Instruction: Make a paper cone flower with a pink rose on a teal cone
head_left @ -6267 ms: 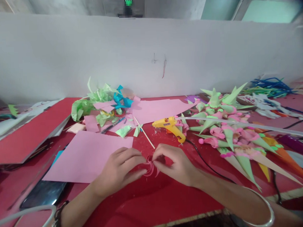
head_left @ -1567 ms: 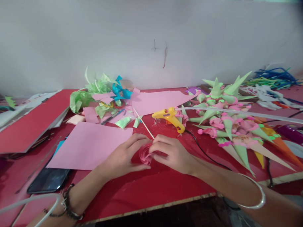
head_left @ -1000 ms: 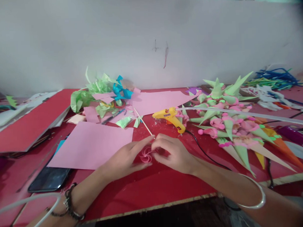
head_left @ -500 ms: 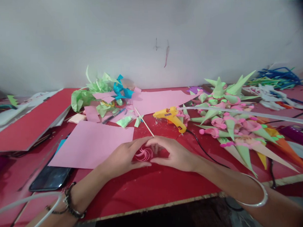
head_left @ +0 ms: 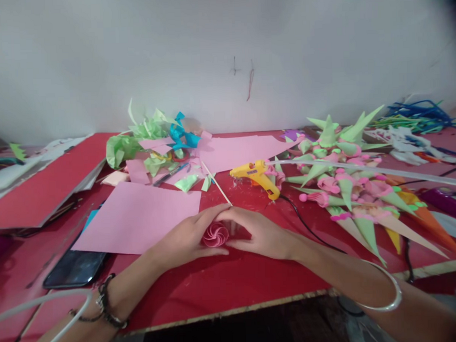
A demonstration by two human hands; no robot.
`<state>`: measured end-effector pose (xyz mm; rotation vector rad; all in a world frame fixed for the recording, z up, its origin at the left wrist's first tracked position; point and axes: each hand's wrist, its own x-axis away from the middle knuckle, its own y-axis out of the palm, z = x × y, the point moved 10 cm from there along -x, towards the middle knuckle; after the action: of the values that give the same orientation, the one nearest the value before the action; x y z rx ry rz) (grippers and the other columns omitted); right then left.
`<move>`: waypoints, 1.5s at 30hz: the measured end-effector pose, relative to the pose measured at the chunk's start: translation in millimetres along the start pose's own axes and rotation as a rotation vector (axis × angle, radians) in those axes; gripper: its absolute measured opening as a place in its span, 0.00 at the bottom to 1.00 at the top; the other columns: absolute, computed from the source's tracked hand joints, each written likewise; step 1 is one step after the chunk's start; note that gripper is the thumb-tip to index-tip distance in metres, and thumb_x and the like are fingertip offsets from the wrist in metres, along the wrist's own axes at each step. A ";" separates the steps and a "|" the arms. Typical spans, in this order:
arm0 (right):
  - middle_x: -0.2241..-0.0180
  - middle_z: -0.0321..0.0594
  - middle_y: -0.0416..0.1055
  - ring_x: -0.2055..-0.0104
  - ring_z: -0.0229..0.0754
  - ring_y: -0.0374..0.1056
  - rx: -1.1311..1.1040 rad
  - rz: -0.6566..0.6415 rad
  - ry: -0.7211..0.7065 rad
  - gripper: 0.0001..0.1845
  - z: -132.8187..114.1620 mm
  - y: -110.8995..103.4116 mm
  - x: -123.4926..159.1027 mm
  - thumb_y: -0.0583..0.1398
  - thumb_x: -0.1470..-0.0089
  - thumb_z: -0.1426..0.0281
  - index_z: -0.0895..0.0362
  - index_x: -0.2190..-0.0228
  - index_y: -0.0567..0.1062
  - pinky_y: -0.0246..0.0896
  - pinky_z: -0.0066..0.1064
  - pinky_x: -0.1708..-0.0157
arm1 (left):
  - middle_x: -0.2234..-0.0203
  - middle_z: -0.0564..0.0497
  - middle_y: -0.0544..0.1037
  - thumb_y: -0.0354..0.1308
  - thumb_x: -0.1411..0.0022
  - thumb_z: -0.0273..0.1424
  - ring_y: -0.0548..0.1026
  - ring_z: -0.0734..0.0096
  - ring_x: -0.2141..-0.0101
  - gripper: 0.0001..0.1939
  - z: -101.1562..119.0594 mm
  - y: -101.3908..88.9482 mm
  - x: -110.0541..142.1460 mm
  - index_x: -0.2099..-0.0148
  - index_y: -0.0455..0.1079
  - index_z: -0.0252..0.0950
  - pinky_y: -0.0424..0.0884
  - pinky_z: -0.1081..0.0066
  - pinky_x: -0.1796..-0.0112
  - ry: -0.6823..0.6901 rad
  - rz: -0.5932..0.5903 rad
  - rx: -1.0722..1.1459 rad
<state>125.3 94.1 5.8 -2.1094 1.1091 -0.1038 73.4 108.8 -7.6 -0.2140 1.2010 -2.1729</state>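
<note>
A small pink paper rose [head_left: 215, 235] with swirled petals sits on the red table [head_left: 232, 285], cupped between both hands. My left hand [head_left: 185, 237] curves round its left side, fingers closed against it. My right hand [head_left: 262, 233] wraps its right side, fingertips meeting the left hand's above the flower. A thin wooden stick [head_left: 216, 183] lies just beyond the fingertips.
A pink paper sheet [head_left: 140, 216] and a dark phone [head_left: 72, 268] lie left. A yellow glue gun [head_left: 257, 176] with its black cord sits behind my right hand. Green and pink paper cones [head_left: 348, 191] fill the right. Green, blue and pink scraps [head_left: 156, 148] pile at the back.
The loose pink petals have been gathered into a tight rose. Both hands have closed in round it and their fingertips now touch above it.
</note>
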 end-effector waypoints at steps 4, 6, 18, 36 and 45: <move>0.63 0.36 0.67 0.67 0.33 0.64 0.083 0.007 0.005 0.19 2.6 1.0 0.2 0.58 0.51 0.70 0.55 0.56 0.63 0.59 0.23 0.66 | 0.48 0.46 0.63 0.57 0.49 0.39 0.66 0.64 0.52 0.38 -0.8 3.2 0.2 0.41 0.41 0.45 0.65 0.67 0.56 -0.012 -0.018 0.013; 0.63 0.37 0.68 0.67 0.35 0.65 0.107 0.009 0.010 0.18 3.0 1.4 0.2 0.57 0.51 0.68 0.55 0.56 0.63 0.59 0.24 0.66 | 0.49 0.46 0.64 0.58 0.49 0.37 0.67 0.65 0.53 0.39 -0.6 4.6 0.1 0.41 0.39 0.45 0.65 0.68 0.56 -0.020 -0.026 0.018; 0.63 0.38 0.70 0.65 0.38 0.67 0.176 0.032 0.015 0.17 1.6 0.7 0.1 0.57 0.50 0.65 0.55 0.58 0.64 0.59 0.26 0.69 | 0.63 0.49 0.74 0.53 0.46 0.31 0.73 0.67 0.67 0.35 -0.5 7.7 -0.1 0.40 0.38 0.42 0.68 0.72 0.68 -0.010 -0.025 -0.092; 0.64 0.38 0.68 0.67 0.37 0.65 0.160 0.046 0.019 0.22 3.0 0.0 2.1 0.59 0.53 0.65 0.55 0.55 0.62 0.59 0.27 0.68 | 0.63 0.51 0.73 0.53 0.47 0.31 0.72 0.68 0.66 0.35 0.2 -3.4 1.9 0.41 0.39 0.45 0.67 0.71 0.66 0.059 0.093 -0.182; 0.70 0.36 0.66 0.71 0.34 0.62 0.184 0.080 0.047 0.20 9.2 -5.8 2.0 0.57 0.51 0.65 0.55 0.56 0.62 0.57 0.25 0.71 | 0.69 0.51 0.73 0.55 0.50 0.34 0.72 0.68 0.70 0.18 -17.6 -19.9 2.7 0.57 0.55 0.38 0.66 0.71 0.71 -0.123 0.208 -0.203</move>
<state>134.1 100.0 2.3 -1.9060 1.1639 -0.2105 54.8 127.0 -2.0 -0.2904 1.3122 -1.8343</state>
